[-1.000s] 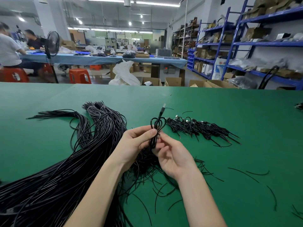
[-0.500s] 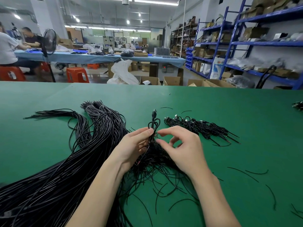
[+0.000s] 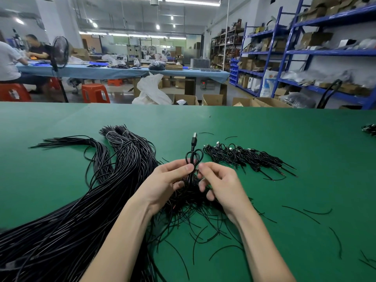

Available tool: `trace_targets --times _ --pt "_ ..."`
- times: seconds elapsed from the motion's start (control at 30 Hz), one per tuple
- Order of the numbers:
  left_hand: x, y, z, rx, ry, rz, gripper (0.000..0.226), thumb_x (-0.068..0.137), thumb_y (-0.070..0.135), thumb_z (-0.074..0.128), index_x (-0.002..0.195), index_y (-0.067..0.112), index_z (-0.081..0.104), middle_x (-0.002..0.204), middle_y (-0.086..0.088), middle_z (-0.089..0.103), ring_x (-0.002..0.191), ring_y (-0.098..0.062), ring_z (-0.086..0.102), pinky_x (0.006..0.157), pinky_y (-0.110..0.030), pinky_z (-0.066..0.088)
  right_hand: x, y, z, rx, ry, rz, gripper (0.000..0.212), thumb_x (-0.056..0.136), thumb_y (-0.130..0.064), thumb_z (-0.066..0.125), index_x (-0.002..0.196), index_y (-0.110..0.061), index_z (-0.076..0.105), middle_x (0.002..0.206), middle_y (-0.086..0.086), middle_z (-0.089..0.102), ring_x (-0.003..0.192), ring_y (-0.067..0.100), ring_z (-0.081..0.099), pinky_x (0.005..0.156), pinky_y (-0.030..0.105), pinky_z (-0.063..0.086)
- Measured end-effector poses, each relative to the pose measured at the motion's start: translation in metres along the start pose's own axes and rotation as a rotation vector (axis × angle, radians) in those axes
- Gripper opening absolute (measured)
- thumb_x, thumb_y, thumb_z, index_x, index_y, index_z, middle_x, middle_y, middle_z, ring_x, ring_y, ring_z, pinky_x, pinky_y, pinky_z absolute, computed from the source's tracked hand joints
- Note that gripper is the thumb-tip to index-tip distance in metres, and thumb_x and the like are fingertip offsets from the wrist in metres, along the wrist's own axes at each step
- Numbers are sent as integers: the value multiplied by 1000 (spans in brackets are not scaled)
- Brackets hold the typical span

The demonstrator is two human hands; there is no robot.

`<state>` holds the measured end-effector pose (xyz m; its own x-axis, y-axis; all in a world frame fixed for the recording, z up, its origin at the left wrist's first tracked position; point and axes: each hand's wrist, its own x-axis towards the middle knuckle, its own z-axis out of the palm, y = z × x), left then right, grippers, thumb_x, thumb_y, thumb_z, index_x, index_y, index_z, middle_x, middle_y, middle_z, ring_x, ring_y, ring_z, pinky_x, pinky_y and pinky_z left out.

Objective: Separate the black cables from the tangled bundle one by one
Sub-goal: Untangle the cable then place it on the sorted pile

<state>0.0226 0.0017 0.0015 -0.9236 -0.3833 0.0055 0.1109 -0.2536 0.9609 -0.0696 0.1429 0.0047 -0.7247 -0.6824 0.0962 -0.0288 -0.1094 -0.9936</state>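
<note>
Open mat far and right, cables crowding our left

We see the green mat (image 3: pixel 305 139) bare along its far side and to the right, where a hand could pass freely. On our left the long cable bundle (image 3: pixel 67 220) sprawls from the near edge toward the far middle and blocks that side. A pile of coiled cables (image 3: pixel 244 156) lies just right of center, with a bare strip behind it. Loose wire scraps (image 3: pixel 317 212) dot the near right. A small tangle (image 3: pixel 369 129) sits at the far right edge.
</note>
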Motion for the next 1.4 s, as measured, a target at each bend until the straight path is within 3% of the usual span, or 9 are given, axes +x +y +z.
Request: trace_targets --times 0.1,0.23,0.4,0.53,0.8,1.03,1.17,1.3,1.4 --pt "0 -2 1 49 -32 79 31 76 27 79 105 16 79 112 -11 75 101 -19 67 96 -35 42 -1 -2 -5 377 -141 325 12 91 -18 69 83 -13 75 72 -1 62 54 7 53 35 14 33" --pt "-1 -2 3 120 -21 112 27 75 26 81 100 18 81 98 -7 77 81 -10 69 74 -18 47 -4 2 -6 798 -188 623 8 77 -13 74 72 -7 75 69 3 59 49 7 52 31 11 32" --pt "1 -2 7 50 77 -14 42 68 38 79 105 19 79 111 -7 75 93 -10 63 87 -35 36 0 4 -3 57 63 109 4 93 -18 74 96 -20 75 87 0 76 59 7 60 45 18 45" --pt "-1 0 9 13 63 -56 52 71 39 74 116 13 72 121 -11 72 94 -11 66 82 -29 45 -2 4 -14 -320 75 -211 8 85 -28 81 91 -34 79 84 -12 77 61 7 62 58 19 53" --pt "0 2 7 -71 -11 -143 10 81 33 76 87 24 77 90 4 71 70 -5 61 64 -27 39 -3 7 -10 -615 158 -567 10 87 -43 72 91 -35 77 93 -27 70 73 9 65 59 9 42" --pt "0 1 6 -54 -4 -162 25 71 38 80 91 23 77 99 -2 65 82 -15 45 72 -31 33 -5 7 -10 -683 147 -638 7 94 -27 65 89 -26 71 89 -18 66 75 13 61 58 8 38" --pt "-2 3 3 2 14 -78 23 71 30 86 92 23 80 93 3 72 78 -10 59 83 -33 37 -5 3 -4 -352 69 -309 20 92 -14 69 74 -23 71 68 -9 61 57 8 50 49 15 34" --pt "-3 2 2 45 -1 25 31 67 34 83 96 22 82 92 1 75 77 -6 64 63 -16 43 -6 -6 -6 318 -110 309 30 93 -5 62 67 -15 75 70 1 63 50 4 46 37 13 29" --pt "-1 -1 3 62 80 28 38 64 35 85 98 20 81 93 0 76 75 -5 65 65 -18 43 -6 -4 -8 79 1 230 12 89 -17 75 79 -16 80 78 -2 75 53 5 55 42 15 39"
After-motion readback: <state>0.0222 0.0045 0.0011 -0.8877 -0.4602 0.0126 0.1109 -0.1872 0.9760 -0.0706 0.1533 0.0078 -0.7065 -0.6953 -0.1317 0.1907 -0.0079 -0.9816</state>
